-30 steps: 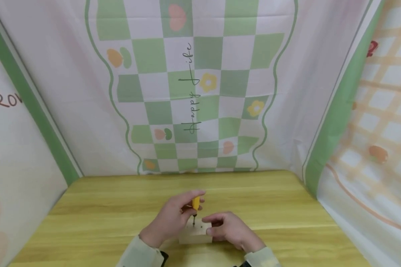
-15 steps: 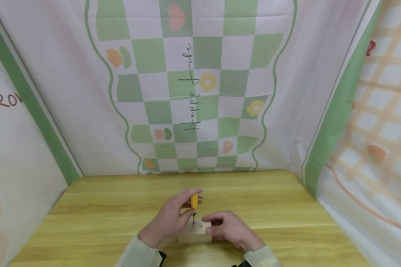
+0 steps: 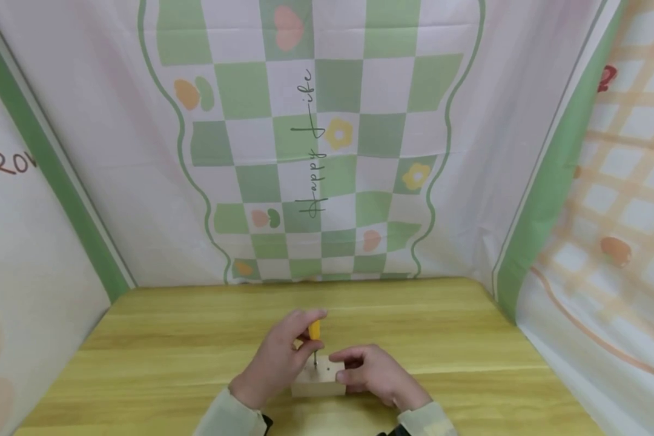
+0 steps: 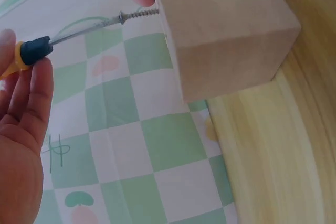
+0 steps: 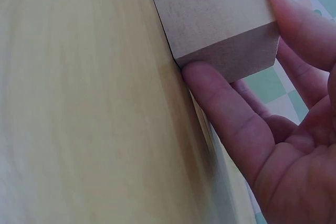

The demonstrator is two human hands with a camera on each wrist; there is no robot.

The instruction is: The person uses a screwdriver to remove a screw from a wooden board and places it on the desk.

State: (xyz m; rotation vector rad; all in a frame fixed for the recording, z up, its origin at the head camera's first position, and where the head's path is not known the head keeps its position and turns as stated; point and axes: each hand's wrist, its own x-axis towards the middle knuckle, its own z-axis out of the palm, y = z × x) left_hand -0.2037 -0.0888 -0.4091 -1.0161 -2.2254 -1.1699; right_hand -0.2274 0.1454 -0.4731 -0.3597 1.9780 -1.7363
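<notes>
A pale wooden block sits on the table near its front edge. My left hand grips a screwdriver by its yellow handle, upright over the block. In the left wrist view its black collar lies between the fingers. The tip of the shaft meets the head of a metal screw, whose threaded length stands out of the block's top face. My right hand holds the block's right end. From the right wrist view, fingertips press the end face low down and the upper edge.
A small dark hole shows in the block's top, right of the screw. The wood-grain table reaches back to a green-and-white checked cloth. Further cloth hangs on both sides.
My left hand has shifted the screwdriver handle slightly left, and it stands more upright than before. The block and my right hand have stayed put.
</notes>
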